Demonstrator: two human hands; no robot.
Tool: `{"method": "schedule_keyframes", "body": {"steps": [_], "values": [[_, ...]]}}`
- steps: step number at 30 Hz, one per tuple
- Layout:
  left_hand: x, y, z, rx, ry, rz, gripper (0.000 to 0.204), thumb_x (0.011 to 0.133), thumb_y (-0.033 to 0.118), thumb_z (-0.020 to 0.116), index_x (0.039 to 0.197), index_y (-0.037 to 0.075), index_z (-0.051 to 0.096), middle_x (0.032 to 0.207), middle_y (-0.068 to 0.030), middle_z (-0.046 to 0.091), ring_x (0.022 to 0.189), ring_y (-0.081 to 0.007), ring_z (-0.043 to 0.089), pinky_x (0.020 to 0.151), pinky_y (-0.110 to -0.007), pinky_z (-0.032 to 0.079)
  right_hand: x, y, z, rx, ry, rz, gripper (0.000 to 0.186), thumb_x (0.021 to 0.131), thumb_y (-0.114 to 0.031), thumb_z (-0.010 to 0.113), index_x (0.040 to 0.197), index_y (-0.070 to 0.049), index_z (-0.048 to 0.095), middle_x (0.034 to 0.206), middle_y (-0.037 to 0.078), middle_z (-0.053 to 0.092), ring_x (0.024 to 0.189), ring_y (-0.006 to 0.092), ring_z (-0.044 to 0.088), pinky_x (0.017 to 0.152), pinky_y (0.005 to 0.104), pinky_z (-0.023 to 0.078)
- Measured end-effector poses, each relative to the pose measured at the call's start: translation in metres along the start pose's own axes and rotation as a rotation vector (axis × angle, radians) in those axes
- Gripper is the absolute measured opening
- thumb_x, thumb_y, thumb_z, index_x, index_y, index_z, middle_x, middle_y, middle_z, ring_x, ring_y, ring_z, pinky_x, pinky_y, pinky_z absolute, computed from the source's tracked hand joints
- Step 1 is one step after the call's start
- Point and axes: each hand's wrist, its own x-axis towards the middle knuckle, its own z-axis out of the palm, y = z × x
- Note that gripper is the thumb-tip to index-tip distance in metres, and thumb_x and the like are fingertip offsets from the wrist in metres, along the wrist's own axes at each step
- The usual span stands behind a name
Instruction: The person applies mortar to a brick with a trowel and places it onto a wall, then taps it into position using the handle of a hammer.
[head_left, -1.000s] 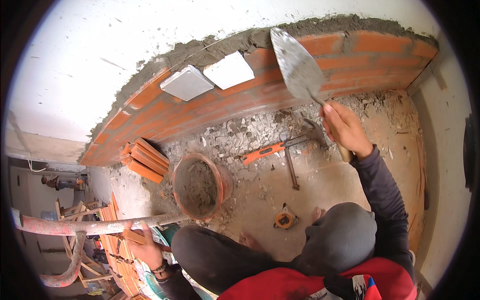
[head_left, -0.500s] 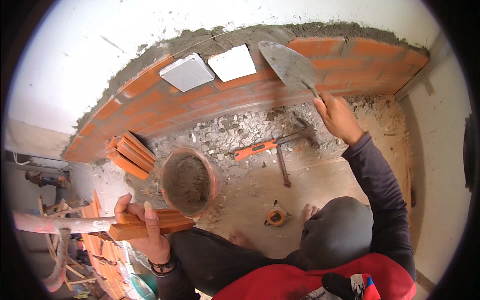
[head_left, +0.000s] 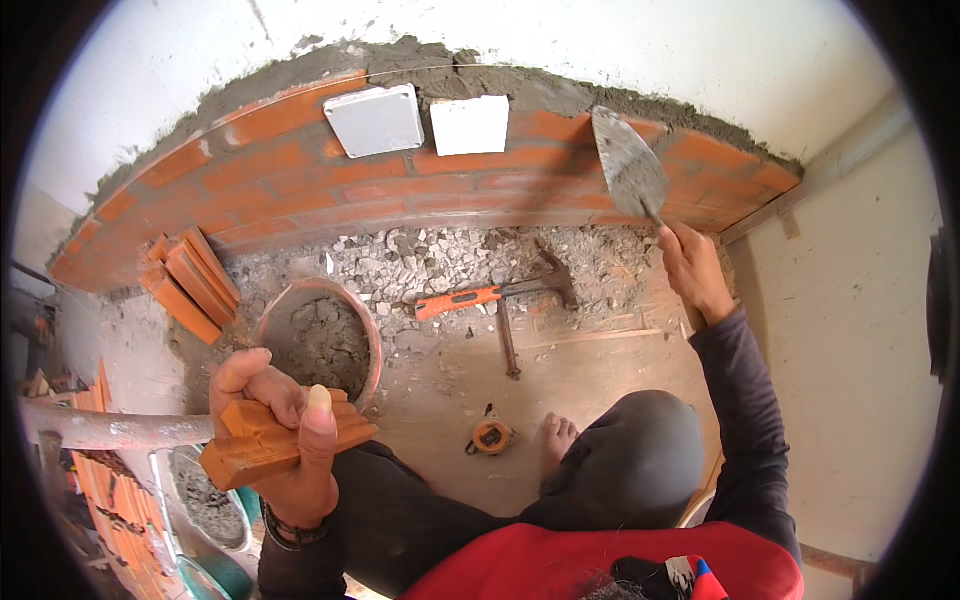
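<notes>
My left hand (head_left: 318, 462) is wrapped round a ridged orange clay brick (head_left: 243, 453), its thumb pressed on top, near the mortar bucket (head_left: 373, 335). My right hand (head_left: 696, 275) grips the handle of a pointed trowel (head_left: 630, 168) smeared with grey mortar. The trowel's blade is over the upper right part of a low brick wall (head_left: 350, 193), its tip close to the wet mortar (head_left: 540, 92) along the top; whether it touches cannot be told. Two boxes, one grey (head_left: 377, 123) and one white (head_left: 470, 126), are set in the wall's upper courses.
Several loose bricks (head_left: 190, 283) are stacked left of the bucket. An orange-handled hammer (head_left: 460, 301) lies on rubble (head_left: 400, 262), with a metal bar (head_left: 507, 345) beside it. A tape measure (head_left: 491, 436) sits by my foot. At left are a pole (head_left: 150, 428) and a mortar-filled container (head_left: 208, 500).
My view has shifted. The trowel has moved right along the wall and is held more upright. My left hand still holds the brick and now overlaps the bucket's near edge.
</notes>
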Motion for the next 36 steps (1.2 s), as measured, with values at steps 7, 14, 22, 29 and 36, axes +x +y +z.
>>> {"method": "schedule_keyframes", "body": {"steps": [7, 14, 22, 29, 36], "values": [[0.005, -0.005, 0.001, -0.044, -0.01, 0.015, 0.055, 0.084, 0.009, 0.075, 0.129, 0.0, 0.044, 0.083, 0.0023, 0.042, 0.075, -0.0073, 0.044, 0.068, -0.022, 0.04, 0.035, -0.099, -0.074, -0.273, -0.216, -0.305, 0.032, 0.102, -0.021, 0.051, 0.087, 0.006, 0.059, 0.061, 0.009, 0.054, 0.047, 0.0199, 0.046, 0.049, 0.0349, 0.044], [0.004, -0.001, -0.001, -0.083, -0.094, 0.065, 0.056, 0.082, 0.007, 0.077, 0.127, -0.002, 0.045, 0.082, 0.0014, 0.042, 0.069, -0.0077, 0.044, 0.064, -0.022, 0.04, 0.091, -0.19, -0.077, -0.485, -0.462, -0.079, 0.042, 0.103, -0.029, 0.043, 0.092, 0.008, 0.06, 0.069, 0.012, 0.059, 0.045, 0.022, 0.055, 0.046, 0.036, 0.047], [0.004, -0.007, -0.004, -0.113, -0.12, 0.054, 0.057, 0.081, 0.007, 0.077, 0.127, -0.003, 0.044, 0.081, 0.001, 0.043, 0.068, -0.0081, 0.045, 0.063, -0.022, 0.041, 0.098, -0.177, -0.089, -0.568, -0.506, 0.034, 0.041, 0.105, -0.029, 0.041, 0.084, 0.003, 0.057, 0.054, 0.001, 0.045, 0.038, 0.0113, 0.044, 0.037, 0.0289, 0.039], [0.004, -0.005, -0.006, -0.134, -0.111, 0.067, 0.058, 0.081, 0.004, 0.075, 0.128, -0.004, 0.042, 0.081, 0.0007, 0.043, 0.068, -0.0083, 0.045, 0.065, -0.022, 0.043, 0.099, -0.186, -0.095, -0.592, -0.488, 0.133, 0.039, 0.105, -0.029, 0.042, 0.084, 0.001, 0.056, 0.054, 0.0, 0.045, 0.039, 0.0103, 0.041, 0.035, 0.0282, 0.036], [0.004, -0.004, -0.003, -0.155, -0.119, 0.077, 0.057, 0.083, 0.001, 0.073, 0.129, -0.004, 0.041, 0.083, 0.0004, 0.042, 0.069, -0.0083, 0.045, 0.065, -0.023, 0.045, 0.098, -0.164, -0.112, -0.534, -0.481, 0.154, 0.04, 0.102, -0.03, 0.041, 0.077, 0.0, 0.053, 0.056, 0.003, 0.044, 0.041, 0.0127, 0.044, 0.038, 0.0319, 0.038]]}}
